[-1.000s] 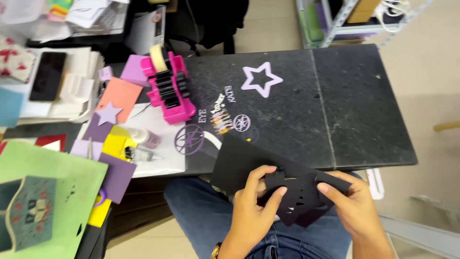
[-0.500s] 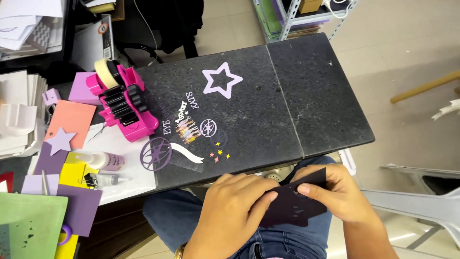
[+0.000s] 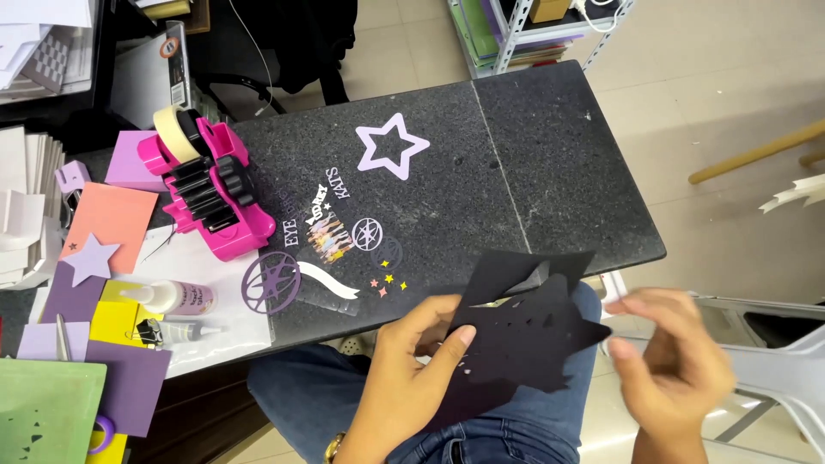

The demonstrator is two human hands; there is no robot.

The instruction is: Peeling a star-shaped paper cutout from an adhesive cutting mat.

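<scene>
A: Report finger state, left hand (image 3: 404,378) first.

B: The fingers (image 3: 454,342) of the left hand are curled closed on the black cut paper (image 3: 524,335), thumb on top, pinching its left edge. The sheet is held above the lap, just off the near edge of the dark stone tabletop (image 3: 533,172), its upper corner overlapping that edge. It has small punched holes and a jagged outline.

A: Right hand?

B: The right hand (image 3: 675,361) is blurred. Its fingers are spread and loosely bent, and they hold nothing. It sits just right of the black cut paper, apart from it.

A: Items nearest on the tabletop?

B: A row of small coloured stars (image 3: 388,284), a white paper ribbon shape (image 3: 331,281) and a purple ring cutout (image 3: 271,282) lie near the front edge. Further back is a lilac star outline (image 3: 392,144).

A: Left side of the work area?

B: A pink tape dispenser (image 3: 213,193) carrying a cream tape roll (image 3: 174,133) stands at the tabletop's left end. Beside it lie a glue bottle (image 3: 172,297), a salmon card (image 3: 112,225) with a lilac star (image 3: 88,258) on it, and purple and yellow sheets.
</scene>
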